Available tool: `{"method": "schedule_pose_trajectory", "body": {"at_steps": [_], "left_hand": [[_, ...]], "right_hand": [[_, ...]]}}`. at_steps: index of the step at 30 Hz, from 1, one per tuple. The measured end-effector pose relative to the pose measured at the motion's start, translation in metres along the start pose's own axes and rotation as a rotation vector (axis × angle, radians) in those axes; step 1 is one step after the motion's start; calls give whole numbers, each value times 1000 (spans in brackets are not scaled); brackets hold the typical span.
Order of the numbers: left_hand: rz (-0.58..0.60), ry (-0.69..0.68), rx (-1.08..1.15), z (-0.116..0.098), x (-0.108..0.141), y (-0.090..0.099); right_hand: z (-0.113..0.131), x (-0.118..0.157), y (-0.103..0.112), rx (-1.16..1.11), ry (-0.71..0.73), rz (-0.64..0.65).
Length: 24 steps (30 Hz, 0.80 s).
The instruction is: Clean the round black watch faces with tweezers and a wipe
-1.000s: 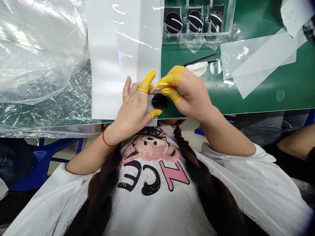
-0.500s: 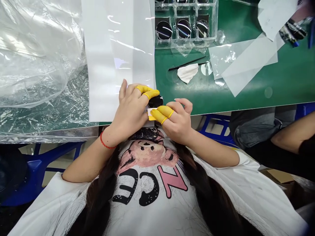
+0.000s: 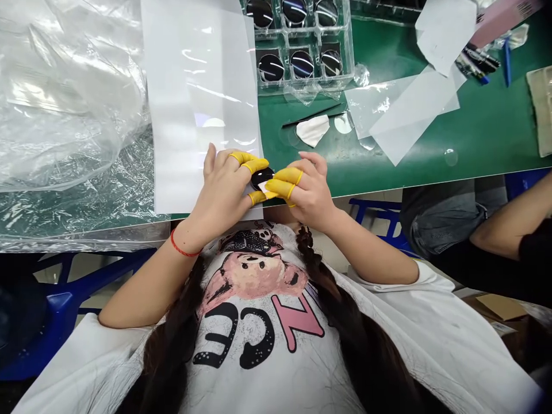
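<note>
Under everything is a green desk. On its left side lies a long white sheet. Far off, right of the sheet, sits a clear tray. By the sheet's near right corner, the left hand holds a round black disc by its edge. Close by, the right hand pinches a small white piece against it, fingers narrow.

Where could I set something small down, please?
Green tabletop is bare between the round clear film, slim blue pen and beige object. It is crowded around the glossy black disc between left hand and right hand, and from white cloth to clear plastic tray.
</note>
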<state>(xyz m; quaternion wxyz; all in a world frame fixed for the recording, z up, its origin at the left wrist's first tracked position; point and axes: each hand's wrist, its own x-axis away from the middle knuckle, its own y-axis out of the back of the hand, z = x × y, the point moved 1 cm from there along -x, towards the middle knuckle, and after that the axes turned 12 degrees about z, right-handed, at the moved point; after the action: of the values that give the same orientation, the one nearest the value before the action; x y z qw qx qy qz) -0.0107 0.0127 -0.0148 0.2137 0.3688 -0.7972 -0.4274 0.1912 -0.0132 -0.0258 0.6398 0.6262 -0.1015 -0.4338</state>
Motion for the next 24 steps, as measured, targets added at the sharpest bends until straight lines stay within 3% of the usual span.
{"method": "schedule_pose_trajectory", "body": {"at_steps": [5,9,11,15,20,24], "left_hand": [[-12,-4,7,0,0,0],[34,14,0,-1,0,3],[41,25,10,-3,-1,5],[42,48,45,-6,-1,7],[42,77,49,-5,-1,6],[17,64,33,-4,1,4]], "right_hand": [[8,14,-4,-3,21,-38],[13,13,-1,-67,-62,-46],[14,8,2,-191,-224,-69],[23,-1,-2,-375,-610,-263],[27,-2,-24,-68,-669,-216],[11,8,-21,33,-746,-179]]}}
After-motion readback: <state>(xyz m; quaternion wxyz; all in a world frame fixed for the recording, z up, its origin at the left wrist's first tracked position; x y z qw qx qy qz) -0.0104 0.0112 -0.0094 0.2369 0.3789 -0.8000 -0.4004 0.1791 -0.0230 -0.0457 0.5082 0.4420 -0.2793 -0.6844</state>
